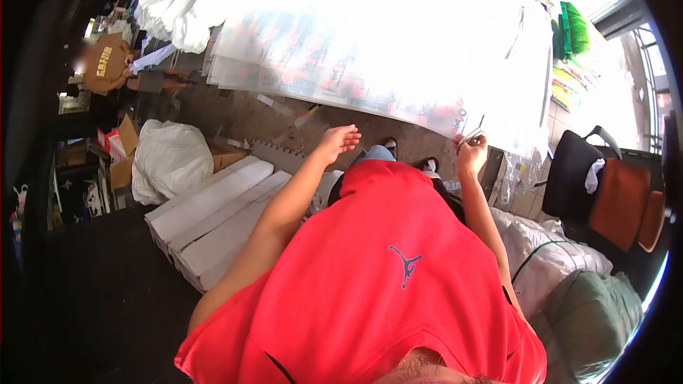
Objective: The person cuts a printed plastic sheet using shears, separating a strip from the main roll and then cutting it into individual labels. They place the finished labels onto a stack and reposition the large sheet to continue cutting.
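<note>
A pair of scissors [474, 132] is in my right hand [472, 153], its fingers closed round the handles and the blades pointing up over the edge of a large white translucent sheet [398, 35]. The sheet covers the table in front of me, and faint red and blue print runs along its near edge. My left hand [340, 144] hovers just short of that edge, further left, with fingers stretched out and nothing in them.
Long white boxes [220, 206] and a white bag [171, 160] lie at my left. To the right are a black and brown chair [594, 178], a white sack [544, 242] and a green sack [590, 320]. A person in a brown top [108, 64] stands far left.
</note>
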Action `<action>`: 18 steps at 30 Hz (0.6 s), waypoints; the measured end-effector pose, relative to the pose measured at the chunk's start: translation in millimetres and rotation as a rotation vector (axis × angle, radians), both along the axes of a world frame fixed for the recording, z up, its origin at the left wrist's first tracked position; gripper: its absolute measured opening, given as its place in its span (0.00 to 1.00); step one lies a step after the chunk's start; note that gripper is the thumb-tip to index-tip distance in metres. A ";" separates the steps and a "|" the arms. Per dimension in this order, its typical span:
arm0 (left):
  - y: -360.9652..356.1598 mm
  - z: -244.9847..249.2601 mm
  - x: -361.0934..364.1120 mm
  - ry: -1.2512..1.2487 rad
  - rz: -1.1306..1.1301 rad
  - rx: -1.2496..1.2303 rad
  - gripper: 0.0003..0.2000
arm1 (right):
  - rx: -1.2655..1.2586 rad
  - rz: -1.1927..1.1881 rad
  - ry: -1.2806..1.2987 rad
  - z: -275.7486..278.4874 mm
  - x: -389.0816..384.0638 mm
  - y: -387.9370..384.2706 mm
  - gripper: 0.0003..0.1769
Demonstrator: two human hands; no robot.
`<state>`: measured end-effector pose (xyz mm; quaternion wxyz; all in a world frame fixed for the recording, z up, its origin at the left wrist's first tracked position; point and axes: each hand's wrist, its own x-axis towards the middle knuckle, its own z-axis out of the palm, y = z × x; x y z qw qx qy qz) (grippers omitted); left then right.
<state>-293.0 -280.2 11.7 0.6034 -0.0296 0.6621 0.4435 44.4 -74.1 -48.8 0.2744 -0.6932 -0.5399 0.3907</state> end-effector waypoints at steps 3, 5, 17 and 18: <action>-38.5 -13.6 -0.8 0.000 0.080 -0.038 0.16 | -0.155 0.044 0.337 64.2 5.7 8.9 0.15; -58.5 -22.6 0.3 -0.021 0.110 -0.057 0.15 | -0.144 0.108 0.407 82.0 27.2 19.5 0.14; -30.4 15.7 -119.8 0.274 0.368 0.126 0.10 | -0.055 0.289 0.298 88.4 52.6 53.9 0.17; -25.2 12.5 -150.8 0.324 0.348 0.129 0.10 | -0.044 0.256 0.322 102.0 39.3 45.7 0.19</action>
